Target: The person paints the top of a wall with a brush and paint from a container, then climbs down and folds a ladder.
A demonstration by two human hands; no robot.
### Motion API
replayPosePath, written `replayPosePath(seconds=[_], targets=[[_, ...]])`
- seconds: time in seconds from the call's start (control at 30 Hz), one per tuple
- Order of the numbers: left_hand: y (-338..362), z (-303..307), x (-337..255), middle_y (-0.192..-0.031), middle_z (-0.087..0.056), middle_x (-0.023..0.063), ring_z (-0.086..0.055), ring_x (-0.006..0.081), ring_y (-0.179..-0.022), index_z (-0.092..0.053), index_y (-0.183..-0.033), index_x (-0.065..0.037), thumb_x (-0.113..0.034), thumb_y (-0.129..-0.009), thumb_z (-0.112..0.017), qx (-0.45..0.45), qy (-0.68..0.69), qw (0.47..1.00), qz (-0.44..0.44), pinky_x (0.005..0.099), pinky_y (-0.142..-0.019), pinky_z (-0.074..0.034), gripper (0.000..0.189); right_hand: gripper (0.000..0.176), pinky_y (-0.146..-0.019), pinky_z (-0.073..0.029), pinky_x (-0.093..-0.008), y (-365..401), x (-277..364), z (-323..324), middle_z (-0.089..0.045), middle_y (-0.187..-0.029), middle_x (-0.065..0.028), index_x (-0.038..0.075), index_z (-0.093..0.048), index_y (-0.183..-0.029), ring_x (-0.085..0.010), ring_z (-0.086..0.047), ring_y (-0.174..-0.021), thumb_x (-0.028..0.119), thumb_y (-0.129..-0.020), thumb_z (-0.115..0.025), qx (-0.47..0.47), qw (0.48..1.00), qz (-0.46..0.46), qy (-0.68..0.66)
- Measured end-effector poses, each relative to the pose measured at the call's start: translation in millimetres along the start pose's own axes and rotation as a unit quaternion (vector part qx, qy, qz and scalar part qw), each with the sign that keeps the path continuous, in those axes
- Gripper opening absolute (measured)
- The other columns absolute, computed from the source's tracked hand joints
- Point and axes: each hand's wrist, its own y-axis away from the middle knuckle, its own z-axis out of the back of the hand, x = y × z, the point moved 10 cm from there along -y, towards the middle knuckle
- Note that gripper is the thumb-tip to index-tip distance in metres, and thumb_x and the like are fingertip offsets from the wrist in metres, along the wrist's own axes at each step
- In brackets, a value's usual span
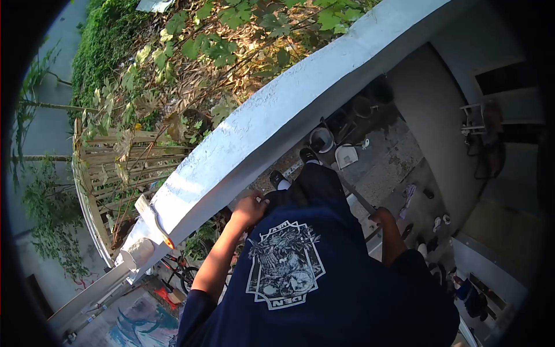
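Observation:
My left hand (pixel 250 210) is in front of my dark trousers, beside the white-topped wall (pixel 254 124). Its fingers are curled in; whatever they hold, if anything, is hidden. On the other side, my right hand (pixel 382 217) is closed around a grey bar (pixel 359 198) that slants down past my legs. A brush-like tool (pixel 155 222) with an orange-tipped handle lies on the wall top, farther left than my left hand. Close to it is a pale, rounded lump (pixel 137 253) at the wall's end.
Far below my shoes (pixel 308 155) are a bucket (pixel 321 139) and a white object (pixel 346 156) on the concrete ground. Leafy plants (pixel 219 49) and a wooden slatted fence (pixel 124 156) stand beyond the wall. A bicycle (pixel 184 272) is at lower left. Another person (pixel 471 298) is at lower right.

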Motion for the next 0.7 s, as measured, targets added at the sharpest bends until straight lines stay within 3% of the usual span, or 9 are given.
replayPosePath(seconds=[0.03, 0.07, 0.13, 0.27, 0.33, 0.37, 0.47, 0.63, 0.7], targets=[[-18, -19, 17, -0.080, -0.068, 0.0203, -0.069, 0.0356, -0.080, -0.064, -0.110, -0.004, -0.036, -0.089, -0.067, 0.025, -0.057, 0.998, -0.005, 0.0451, -0.075, -0.053, 0.039, 0.063, -0.073, -0.058, -0.0380, 3, -1, 2, -0.072, -0.097, -0.0189, -0.005, -0.068, -0.117, -0.0270, -0.072, -0.076, 0.048, -0.083, -0.075, -0.019, 0.999, 0.010, -0.026], [-35, -30, 28, -0.080, -0.068, 0.0203, -0.069, 0.0356, -0.080, -0.064, -0.110, -0.004, -0.036, -0.089, -0.067, 0.033, -0.065, 0.997, -0.009, 0.0451, -0.075, -0.053, 0.039, 0.063, -0.073, -0.058, -0.0380, 12, 1, 2, -0.072, -0.097, -0.0189, -0.005, -0.068, -0.117, -0.0270, -0.072, -0.076, 0.048, -0.083, -0.075, -0.014, 0.999, 0.007, -0.036], [-70, -38, 37, -0.088, -0.070, 0.0231, -0.068, 0.0407, -0.096, -0.062, -0.118, -0.004, -0.039, -0.089, -0.066, 0.012, -0.095, 0.995, -0.006, 0.0485, -0.088, -0.052, 0.046, 0.070, -0.073, -0.058, -0.0393, 41, 12, 20, -0.073, -0.097, -0.0202, -0.008, -0.067, -0.115, -0.0277, -0.072, -0.077, 0.054, -0.082, -0.074, -0.039, 0.999, -0.002, -0.037], [-119, -30, 40, -0.101, -0.070, 0.0251, -0.067, 0.0400, -0.101, -0.061, -0.120, -0.002, -0.038, -0.088, -0.066, -0.047, -0.072, 0.996, 0.023, 0.0465, -0.090, -0.052, 0.049, 0.078, -0.072, -0.058, -0.0397, 45, 10, 20, -0.072, -0.099, -0.0221, -0.010, -0.066, -0.116, -0.0282, -0.072, -0.077, 0.061, -0.082, -0.070, -0.039, 0.994, -0.009, -0.099], [-140, -30, 41, -0.113, -0.067, 0.0266, -0.066, 0.0400, -0.106, -0.057, -0.125, 0.001, -0.036, -0.087, -0.067, -0.082, -0.105, 0.991, 0.006, 0.0457, -0.092, -0.052, 0.054, 0.080, -0.082, -0.057, -0.0414, 36, 4, 18, -0.071, -0.111, -0.0231, -0.007, -0.066, -0.119, -0.0316, -0.073, -0.090, 0.065, -0.085, -0.063, -0.038, 0.991, -0.025, -0.128], [-145, -36, 39, -0.122, -0.064, 0.0267, -0.063, 0.0399, -0.112, -0.055, -0.129, 0.001, -0.036, -0.086, -0.067, -0.063, -0.113, 0.991, 0.017, 0.0455, -0.096, -0.050, 0.058, 0.080, -0.082, -0.057, -0.0414, 25, 0, 10, -0.071, -0.111, -0.0231, -0.007, -0.066, -0.119, -0.0316, -0.073, -0.090, 0.065, -0.085, -0.063, -0.036, 0.990, -0.027, -0.135], [-153, -44, 14, -0.123, -0.063, 0.0279, -0.062, 0.0407, -0.116, -0.055, -0.130, 0.000, -0.038, -0.086, -0.067, -0.026, -0.127, 0.991, 0.024, 0.0456, -0.100, -0.049, 0.060, 0.076, -0.081, -0.056, -0.0430, 2, -3, 6, -0.071, -0.104, -0.0252, -0.009, -0.067, -0.114, -0.0340, -0.073, -0.085, 0.063, -0.091, -0.057, -0.074, 0.992, 0.017, -0.097], [-196, -55, -5, -0.131, -0.057, 0.0337, -0.054, 0.0433, -0.127, -0.051, -0.135, 0.008, -0.044, -0.087, -0.065, -0.038, -0.149, 0.988, -0.017, 0.0443, -0.109, -0.041, 0.072, 0.075, -0.097, -0.051, -0.0469, 20, 2, 10, -0.067, -0.122, -0.0223, -0.004, -0.062, -0.125, -0.0373, -0.065, -0.114, 0.063, -0.091, -0.056, -0.076, 0.993, 0.008, -0.095], [-203, -56, 0, -0.135, -0.054, 0.0352, -0.050, 0.0440, -0.131, -0.051, -0.134, 0.013, -0.046, -0.088, -0.064, -0.011, -0.117, 0.990, 0.079, 0.0436, -0.112, -0.038, 0.076, 0.074, -0.098, -0.051, -0.0466, 30, 1, 15, -0.066, -0.123, -0.0217, -0.003, -0.061, -0.124, -0.0364, -0.065, -0.115, 0.063, -0.090, -0.056, -0.065, 0.992, 0.001, -0.111]])
